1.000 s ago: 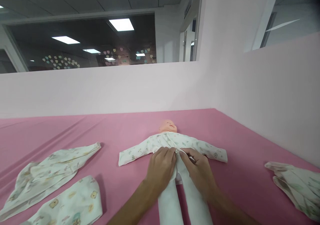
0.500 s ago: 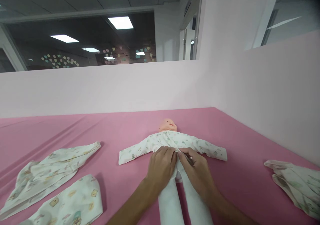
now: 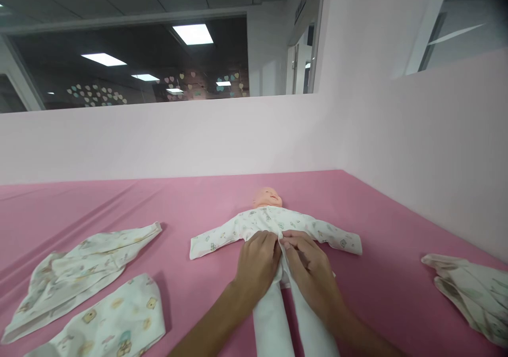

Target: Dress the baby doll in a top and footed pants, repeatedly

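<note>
A baby doll [image 3: 268,197] lies on its back on the pink surface, its arms spread inside a white printed baby top [image 3: 257,220]. Plain white pants [image 3: 273,320] cover its legs, which point towards me. Over the doll's middle, my left hand [image 3: 259,264] is closed, its fingertips pinching cloth at the front of the top. My right hand [image 3: 311,272] grips the same spot from the other side, thumb and forefinger pressed on the cloth. The fingertips of both hands nearly touch. Whether a fastener sits between them is hidden.
Two white printed baby garments [image 3: 87,262] lie on the left of the pink sheet [image 3: 198,299]. Another folded printed garment [image 3: 472,293] is at the right edge. White walls [image 3: 159,140] rise behind and to the right, with a window [image 3: 130,63] above.
My right-hand fingers have shifted slightly, the forefinger straightening over the cloth. My left hand keeps its hold. The view has moved very little.
</note>
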Demonstrator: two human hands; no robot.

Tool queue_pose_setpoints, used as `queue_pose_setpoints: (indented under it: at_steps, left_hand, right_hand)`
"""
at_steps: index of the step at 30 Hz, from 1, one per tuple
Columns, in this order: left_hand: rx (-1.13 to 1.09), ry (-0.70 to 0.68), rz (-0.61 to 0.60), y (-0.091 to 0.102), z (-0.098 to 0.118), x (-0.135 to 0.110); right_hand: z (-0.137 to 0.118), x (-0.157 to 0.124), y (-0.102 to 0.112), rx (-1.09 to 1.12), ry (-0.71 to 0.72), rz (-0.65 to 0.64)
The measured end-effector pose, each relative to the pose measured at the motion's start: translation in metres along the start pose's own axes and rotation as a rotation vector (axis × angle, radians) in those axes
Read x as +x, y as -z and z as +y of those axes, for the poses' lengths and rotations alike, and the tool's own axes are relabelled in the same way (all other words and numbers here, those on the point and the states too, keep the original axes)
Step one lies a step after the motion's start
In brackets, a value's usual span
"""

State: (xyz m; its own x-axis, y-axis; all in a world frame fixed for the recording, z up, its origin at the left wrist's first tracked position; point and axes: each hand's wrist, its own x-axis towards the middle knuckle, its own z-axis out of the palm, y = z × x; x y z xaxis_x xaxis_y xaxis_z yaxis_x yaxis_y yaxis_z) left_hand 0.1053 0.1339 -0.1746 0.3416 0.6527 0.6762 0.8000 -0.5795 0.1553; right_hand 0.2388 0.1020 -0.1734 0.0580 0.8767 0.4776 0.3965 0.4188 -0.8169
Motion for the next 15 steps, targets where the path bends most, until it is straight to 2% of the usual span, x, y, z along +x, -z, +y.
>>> queue_pose_setpoints:
  at_steps: [10, 15]
  left_hand:
    - [-0.276, 0.195, -0.173, 0.011, 0.002, 0.007]
    - [-0.43, 0.236, -0.233, 0.021, 0.004, 0.011]
  right_hand:
    - [0.0, 0.0, 0.001, -0.024, 0.008, -0.009]
    - [-0.002, 0.0, 0.002, -0.044, 0.007, -0.027]
